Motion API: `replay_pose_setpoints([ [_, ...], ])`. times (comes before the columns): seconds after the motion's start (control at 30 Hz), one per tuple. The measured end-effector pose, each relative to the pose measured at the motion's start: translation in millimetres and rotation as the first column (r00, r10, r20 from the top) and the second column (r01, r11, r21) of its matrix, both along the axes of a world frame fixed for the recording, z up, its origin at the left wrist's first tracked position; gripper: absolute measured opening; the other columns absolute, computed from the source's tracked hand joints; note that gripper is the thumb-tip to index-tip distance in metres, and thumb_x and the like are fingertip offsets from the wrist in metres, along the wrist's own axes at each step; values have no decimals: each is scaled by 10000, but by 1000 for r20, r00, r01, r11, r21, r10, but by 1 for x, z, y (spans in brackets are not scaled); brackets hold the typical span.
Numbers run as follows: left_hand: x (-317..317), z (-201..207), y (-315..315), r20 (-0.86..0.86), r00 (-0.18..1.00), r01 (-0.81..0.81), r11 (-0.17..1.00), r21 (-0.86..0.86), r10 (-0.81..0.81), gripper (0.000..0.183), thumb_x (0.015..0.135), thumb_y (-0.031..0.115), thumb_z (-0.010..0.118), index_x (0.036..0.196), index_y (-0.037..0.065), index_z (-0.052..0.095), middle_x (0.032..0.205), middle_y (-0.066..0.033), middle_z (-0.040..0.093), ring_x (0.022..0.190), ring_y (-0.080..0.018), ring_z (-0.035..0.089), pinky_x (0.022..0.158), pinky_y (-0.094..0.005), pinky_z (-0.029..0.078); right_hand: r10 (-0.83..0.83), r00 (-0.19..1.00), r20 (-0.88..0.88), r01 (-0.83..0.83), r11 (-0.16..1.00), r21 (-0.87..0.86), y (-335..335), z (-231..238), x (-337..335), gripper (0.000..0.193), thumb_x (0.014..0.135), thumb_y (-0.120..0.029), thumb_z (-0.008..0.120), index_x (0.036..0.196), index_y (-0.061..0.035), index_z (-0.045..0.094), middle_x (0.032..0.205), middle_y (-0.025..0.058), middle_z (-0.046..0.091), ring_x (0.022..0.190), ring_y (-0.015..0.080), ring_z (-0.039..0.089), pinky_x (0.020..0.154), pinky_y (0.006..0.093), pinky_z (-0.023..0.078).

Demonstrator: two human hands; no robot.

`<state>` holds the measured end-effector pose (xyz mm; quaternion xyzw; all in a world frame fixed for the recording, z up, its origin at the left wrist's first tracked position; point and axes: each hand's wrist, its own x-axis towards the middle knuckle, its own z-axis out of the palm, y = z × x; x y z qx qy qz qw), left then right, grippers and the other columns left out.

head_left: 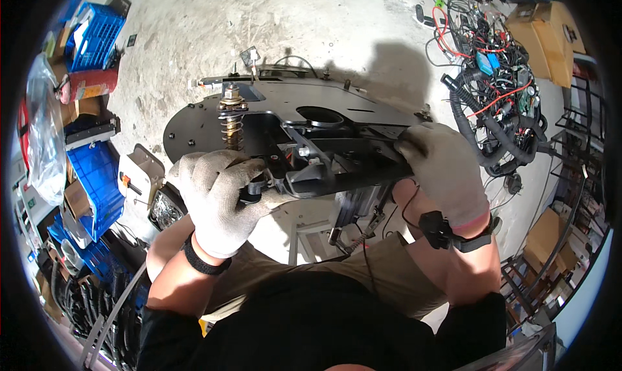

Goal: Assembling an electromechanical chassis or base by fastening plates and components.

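Observation:
A black bracket-like metal part (350, 177) sits at the near edge of a large flat black plate (376, 102) with a round hole. My left hand (217, 193), in a pale knit glove, is closed on the bracket's left end, thumb and fingers curled round a small black knob (254, 190). My right hand (447, 167), gloved too, grips the bracket's right end, its fingertips on the top edge and partly hidden. Just above my left hand stands an upright bolt with a coil spring (232, 122) and nuts on top. A metal frame (311, 238) shows beneath.
Blue crates (97, 37), a red cylinder (91, 85) and black corrugated hoses (97, 313) lie along the left. A tangled heap of cables (492, 79) covers the floor at right, beside a cardboard box (543, 41). Black racks (583, 125) stand at far right.

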<state>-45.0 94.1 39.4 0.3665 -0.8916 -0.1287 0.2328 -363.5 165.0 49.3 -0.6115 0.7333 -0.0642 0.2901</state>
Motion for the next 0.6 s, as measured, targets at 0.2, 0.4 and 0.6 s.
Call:
replay_pose_setpoints([
  [0.2, 4, -5, 4, 2, 999, -54, 999, 9, 54, 479, 641, 405, 933, 892, 69, 702, 972, -94, 658, 929, -310, 569, 840, -444, 428, 99, 979, -178, -135, 971, -199, -4, 22, 11, 84, 850, -167, 733, 855, -85, 714, 820, 110, 676, 853, 308, 681, 802, 432, 531],
  [0.4, 14, -14, 9, 0, 998, -59, 998, 34, 59, 498, 666, 442, 921, 993, 119, 731, 1035, -76, 665, 966, -304, 570, 884, -446, 418, 68, 981, -179, -80, 995, -56, 8, 20, 11, 78, 875, -141, 707, 911, -71, 705, 891, 114, 670, 873, 345, 668, 779, 444, 533],
  [0.6, 18, -15, 10, 4, 999, -47, 999, 13, 47, 447, 739, 441, 881, 1020, 122, 743, 1005, -73, 671, 973, -309, 578, 877, -463, 429, 102, 974, -200, -141, 971, -191, 3, 31, 5, 56, 875, -117, 698, 907, -73, 686, 854, 116, 661, 786, 351, 663, 707, 446, 524],
])
